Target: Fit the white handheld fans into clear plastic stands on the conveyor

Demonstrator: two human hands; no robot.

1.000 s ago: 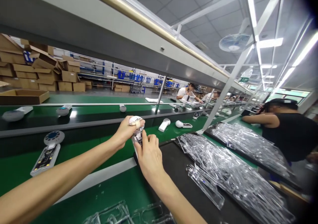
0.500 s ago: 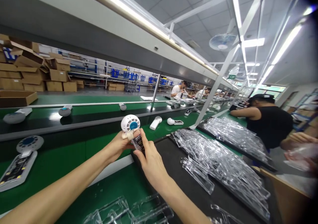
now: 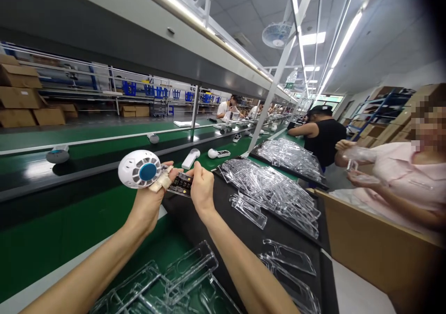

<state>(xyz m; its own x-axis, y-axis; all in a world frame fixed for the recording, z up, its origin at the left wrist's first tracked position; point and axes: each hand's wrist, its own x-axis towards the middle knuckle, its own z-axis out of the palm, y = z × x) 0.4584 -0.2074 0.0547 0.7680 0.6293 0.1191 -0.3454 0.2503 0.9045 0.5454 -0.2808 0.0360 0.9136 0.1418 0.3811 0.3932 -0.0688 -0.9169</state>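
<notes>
A white handheld fan (image 3: 139,169) with a round vented head and a blue centre is held up in front of me. My left hand (image 3: 148,202) grips it at the neck, with pale wrapping on the thumb. The fan's handle shows an exposed dark circuit board (image 3: 180,184) with yellow parts, pointing right. At the handle's far end, my right hand (image 3: 202,188) closes its fingers and thumb on the edge; whether a clear cover lies there I cannot tell. Clear plastic frames (image 3: 167,281) lie below my forearms.
Piles of clear plastic frames (image 3: 272,191) rest on a black tray to the right. More fans (image 3: 191,158) lie along the green conveyor (image 3: 35,249). A cardboard box (image 3: 369,239) stands at right, near a co-worker in pink (image 3: 400,174). A metal post (image 3: 272,91) rises ahead.
My view has turned right. The fan has come closer and tilted, its handle now pointing right. My right hand has shifted from the board's side to the handle's end.
</notes>
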